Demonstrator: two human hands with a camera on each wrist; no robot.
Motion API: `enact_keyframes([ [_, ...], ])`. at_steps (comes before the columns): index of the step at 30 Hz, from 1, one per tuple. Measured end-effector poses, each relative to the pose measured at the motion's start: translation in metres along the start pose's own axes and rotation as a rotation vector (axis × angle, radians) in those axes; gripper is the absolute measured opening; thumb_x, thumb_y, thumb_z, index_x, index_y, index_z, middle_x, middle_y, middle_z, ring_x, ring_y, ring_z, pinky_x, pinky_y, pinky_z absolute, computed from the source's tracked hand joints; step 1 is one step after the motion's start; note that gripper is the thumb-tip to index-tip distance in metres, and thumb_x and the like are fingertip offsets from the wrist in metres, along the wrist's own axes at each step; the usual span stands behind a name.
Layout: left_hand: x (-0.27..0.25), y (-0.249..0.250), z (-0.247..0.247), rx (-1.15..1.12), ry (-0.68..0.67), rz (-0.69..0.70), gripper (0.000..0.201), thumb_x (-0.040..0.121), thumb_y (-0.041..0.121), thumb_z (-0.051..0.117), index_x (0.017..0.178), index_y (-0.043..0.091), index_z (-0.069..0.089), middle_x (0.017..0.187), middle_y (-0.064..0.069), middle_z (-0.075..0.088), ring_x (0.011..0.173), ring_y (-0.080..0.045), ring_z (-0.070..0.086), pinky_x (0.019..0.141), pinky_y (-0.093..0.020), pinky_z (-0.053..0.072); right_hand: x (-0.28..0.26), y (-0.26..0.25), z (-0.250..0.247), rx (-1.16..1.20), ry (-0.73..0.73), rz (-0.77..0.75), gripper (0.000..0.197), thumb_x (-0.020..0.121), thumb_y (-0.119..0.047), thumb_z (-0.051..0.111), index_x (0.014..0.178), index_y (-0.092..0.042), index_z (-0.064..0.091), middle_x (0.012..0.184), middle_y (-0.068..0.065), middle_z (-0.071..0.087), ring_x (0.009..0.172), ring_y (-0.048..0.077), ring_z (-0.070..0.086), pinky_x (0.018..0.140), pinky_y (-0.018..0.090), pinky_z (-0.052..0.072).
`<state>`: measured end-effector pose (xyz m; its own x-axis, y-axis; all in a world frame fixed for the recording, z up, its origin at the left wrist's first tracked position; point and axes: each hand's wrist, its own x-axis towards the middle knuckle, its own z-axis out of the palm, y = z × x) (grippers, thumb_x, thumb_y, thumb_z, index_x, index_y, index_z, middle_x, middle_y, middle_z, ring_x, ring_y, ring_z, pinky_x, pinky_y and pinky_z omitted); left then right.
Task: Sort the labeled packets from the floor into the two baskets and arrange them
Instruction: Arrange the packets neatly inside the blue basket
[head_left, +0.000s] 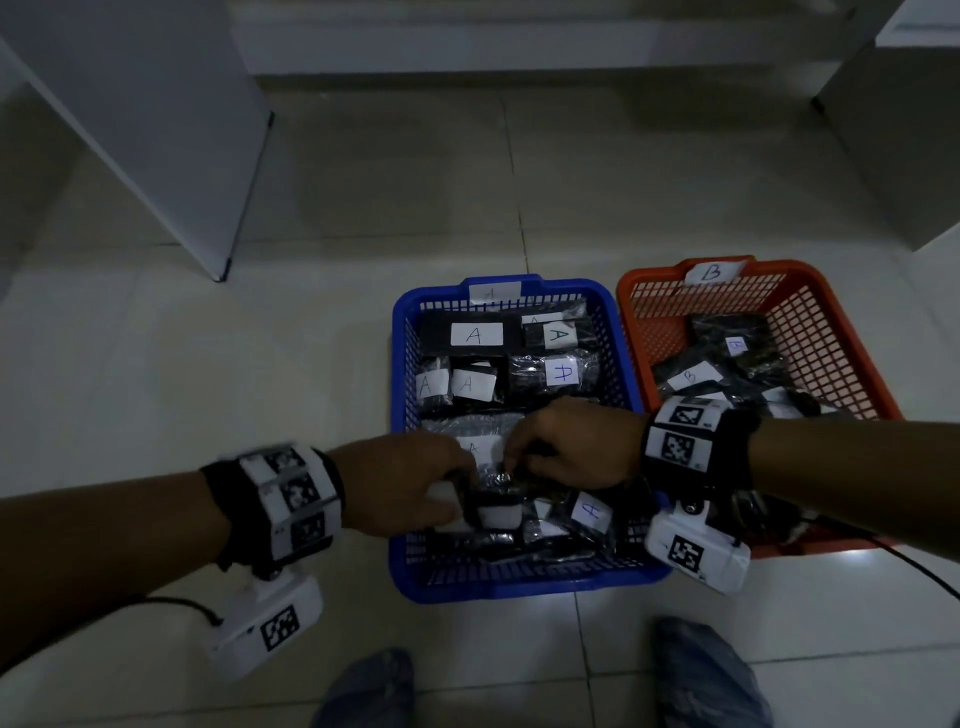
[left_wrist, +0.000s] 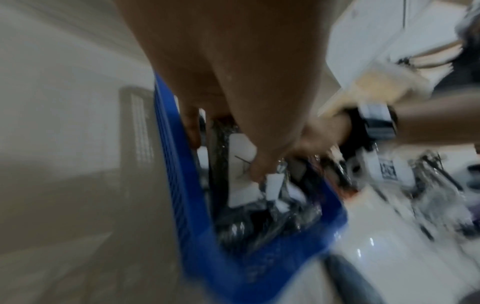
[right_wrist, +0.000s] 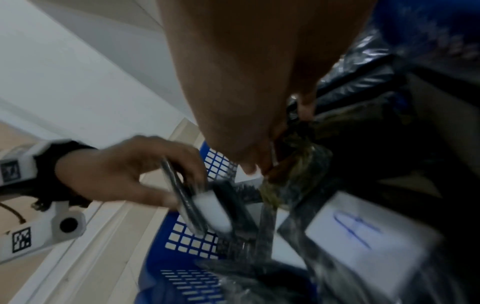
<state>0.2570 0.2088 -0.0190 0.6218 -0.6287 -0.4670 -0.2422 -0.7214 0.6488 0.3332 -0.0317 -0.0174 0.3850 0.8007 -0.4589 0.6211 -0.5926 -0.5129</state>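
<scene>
Both hands reach into the blue basket (head_left: 400, 364): left hand (head_left: 400, 486) grips a packet (head_left: 493, 512), right hand (head_left: 576, 447) pinches plastic wrap (right_wrist: 298, 164).

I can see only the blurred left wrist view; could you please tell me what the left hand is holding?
Observer: The left hand grips a black plastic-wrapped packet with a white paper label, over the blue plastic mesh basket.
Operator: What is the right hand doing?
Observer: The right hand pinches the crinkled wrap of a second packet in that basket.
Operator: Which letters show?
Observer: The sorted packets there read A; the orange plastic mesh basket beside it is tagged B.
</scene>
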Motion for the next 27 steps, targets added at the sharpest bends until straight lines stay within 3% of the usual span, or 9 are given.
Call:
enact_keyframes([
  [4, 0.006, 0.007, -0.035, -0.101, 0.113, -0.011, 0.019, 0.094, 0.031, 0.065, 0.112, 0.026, 0.064, 0.106, 0.009, 0.066, 0.091, -0.004, 0.062, 0.079, -0.027, 0.055, -0.012, -0.001, 0.000, 0.560, 0.167, 0.069, 0.033, 0.104, -0.013, 0.043, 0.126, -0.020, 0.067, 0.125, -0.008, 0.067, 0.115, 0.002, 0.060, 0.104, 0.025, 0.047],
  [7, 0.010, 0.007, -0.045, -0.175, 0.165, -0.045, 0.021, 0.091, 0.028, 0.070, 0.112, 0.028, 0.066, 0.106, 0.014, 0.067, 0.090, 0.000, 0.062, 0.076, -0.018, 0.052, -0.016, 0.005, -0.007, 0.724, 0.261, 0.082, 0.026, 0.102, -0.016, 0.053, 0.123, -0.019, 0.069, 0.118, -0.003, 0.070, 0.112, 0.009, 0.064, 0.102, 0.029, 0.049],
  [10, 0.011, 0.009, -0.046, -0.272, 0.201, -0.064, 0.020, 0.091, 0.026, 0.071, 0.110, 0.023, 0.070, 0.101, 0.005, 0.070, 0.082, -0.009, 0.062, 0.070, -0.027, 0.053, -0.016, 0.014, -0.012, 0.817, 0.241, 0.087, 0.026, 0.096, -0.020, 0.066, 0.122, -0.020, 0.070, 0.110, 0.008, 0.074, 0.107, 0.022, 0.068, 0.101, 0.037, 0.053],
  [14, 0.005, 0.003, -0.045, -0.266, 0.266, -0.091, 0.018, 0.089, 0.026, 0.072, 0.108, 0.025, 0.070, 0.092, 0.005, 0.070, 0.067, 0.002, 0.057, 0.061, -0.016, 0.044, -0.011, 0.020, -0.008, 0.745, 0.253, 0.114, 0.026, 0.091, -0.020, 0.072, 0.116, -0.013, 0.070, 0.096, 0.010, 0.076, 0.097, 0.028, 0.071, 0.092, 0.038, 0.058],
  [17, -0.003, -0.015, -0.050, -0.220, 0.395, -0.193, 0.023, 0.086, 0.032, 0.076, 0.105, 0.032, 0.064, 0.101, 0.003, 0.068, 0.084, -0.009, 0.064, 0.074, -0.036, 0.055, -0.005, 0.025, -0.007, 0.542, 0.314, 0.190, 0.012, 0.093, -0.018, 0.068, 0.103, -0.011, 0.071, 0.085, 0.005, 0.075, 0.085, 0.026, 0.071, 0.084, 0.043, 0.058],
  [19, -0.005, -0.021, -0.053, -0.198, 0.463, -0.229, 0.028, 0.084, 0.030, 0.077, 0.106, 0.034, 0.060, 0.108, 0.006, 0.065, 0.092, -0.018, 0.065, 0.080, -0.040, 0.056, -0.006, 0.026, -0.006, 0.371, 0.336, 0.187, 0.016, 0.095, -0.019, 0.062, 0.105, -0.010, 0.071, 0.090, 0.003, 0.074, 0.083, 0.020, 0.069, 0.080, 0.039, 0.057],
  [21, -0.003, -0.018, -0.050, -0.207, 0.455, -0.214, 0.027, 0.083, 0.026, 0.078, 0.103, 0.033, 0.060, 0.105, 0.007, 0.065, 0.089, -0.015, 0.065, 0.076, -0.034, 0.057, -0.009, 0.024, -0.006, 0.247, 0.272, 0.152, 0.024, 0.097, -0.024, 0.058, 0.114, -0.012, 0.071, 0.098, 0.000, 0.073, 0.086, 0.013, 0.068, 0.079, 0.034, 0.057],
  [23, 0.003, -0.011, -0.041, -0.226, 0.388, -0.175, 0.032, 0.081, 0.022, 0.081, 0.105, 0.029, 0.061, 0.103, 0.008, 0.066, 0.083, -0.005, 0.064, 0.069, -0.024, 0.056, -0.012, 0.021, -0.007, 0.185, 0.133, 0.137, 0.029, 0.099, -0.027, 0.054, 0.118, -0.013, 0.071, 0.103, -0.002, 0.073, 0.087, 0.012, 0.068, 0.081, 0.033, 0.056],
  [27, 0.018, -0.009, -0.016, -0.079, 0.378, -0.116, 0.030, 0.082, 0.019, 0.079, 0.105, 0.023, 0.060, 0.101, 0.008, 0.060, 0.079, 0.002, 0.056, 0.066, -0.013, 0.047, -0.014, 0.020, -0.009, 0.117, 0.002, 0.165, 0.034, 0.102, -0.036, 0.048, 0.109, -0.016, 0.074, 0.101, -0.002, 0.074, 0.085, 0.013, 0.068, 0.083, 0.038, 0.056],
])
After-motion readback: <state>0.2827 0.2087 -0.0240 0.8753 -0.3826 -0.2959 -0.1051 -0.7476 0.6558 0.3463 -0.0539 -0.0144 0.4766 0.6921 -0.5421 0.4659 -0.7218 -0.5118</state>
